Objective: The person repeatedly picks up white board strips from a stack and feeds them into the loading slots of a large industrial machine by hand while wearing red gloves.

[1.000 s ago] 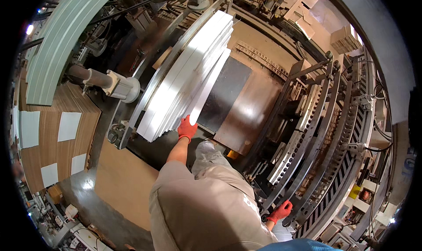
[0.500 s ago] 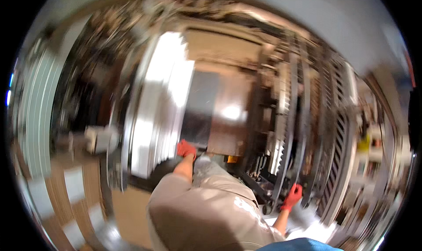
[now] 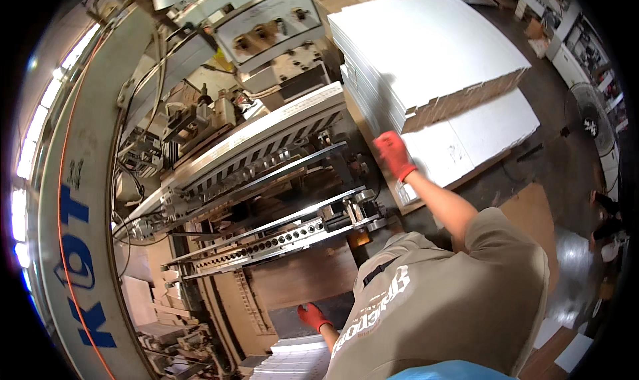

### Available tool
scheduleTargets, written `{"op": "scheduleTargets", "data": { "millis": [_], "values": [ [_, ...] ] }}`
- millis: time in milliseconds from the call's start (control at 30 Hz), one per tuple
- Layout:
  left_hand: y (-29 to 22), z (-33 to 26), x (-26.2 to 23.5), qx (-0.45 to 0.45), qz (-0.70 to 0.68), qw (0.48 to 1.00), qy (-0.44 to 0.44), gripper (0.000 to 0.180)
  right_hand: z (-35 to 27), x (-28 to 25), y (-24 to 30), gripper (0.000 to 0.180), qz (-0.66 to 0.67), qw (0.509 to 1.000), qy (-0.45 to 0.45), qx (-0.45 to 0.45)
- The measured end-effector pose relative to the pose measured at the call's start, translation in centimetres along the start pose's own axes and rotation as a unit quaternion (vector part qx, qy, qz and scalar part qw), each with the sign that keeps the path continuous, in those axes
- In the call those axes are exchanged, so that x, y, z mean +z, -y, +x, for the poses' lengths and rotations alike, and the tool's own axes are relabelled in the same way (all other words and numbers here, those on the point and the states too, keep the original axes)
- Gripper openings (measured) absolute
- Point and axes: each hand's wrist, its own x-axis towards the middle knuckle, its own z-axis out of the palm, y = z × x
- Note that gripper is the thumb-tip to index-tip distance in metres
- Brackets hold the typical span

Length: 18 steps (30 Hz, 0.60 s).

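Right hand (image 3: 393, 152) grips the edge of the white sheet stack (image 3: 426, 60).

Both hands wear red gloves that look like matt knitted cloth: the right hand (image 3: 394, 153) rests against a stack of white sheets (image 3: 426, 53), matt and smooth on top, with rough raw edges, probably cardboard. The left hand (image 3: 311, 315) touches a brown, dull board (image 3: 303, 280). The machine rails (image 3: 266, 180) are bare metal, faintly shiny. The shirt (image 3: 432, 300) is soft beige cloth.
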Motion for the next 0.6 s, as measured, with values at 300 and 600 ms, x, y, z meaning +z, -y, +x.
{"op": "scheduleTargets", "data": {
  "millis": [300,600],
  "values": [
    [-22.0,-4.8,0.4,0.159,-0.052,0.986,-0.026,0.041,12.4,-8.6,-3.3,0.054,-0.451,0.865,-0.179,-0.128],
    [-30.2,-9.6,1.0,0.274,-0.019,0.961,-0.037,0.041,18.0,-6.7,-6.5,0.046,-0.669,0.723,-0.1,-0.138]
  ]
}}
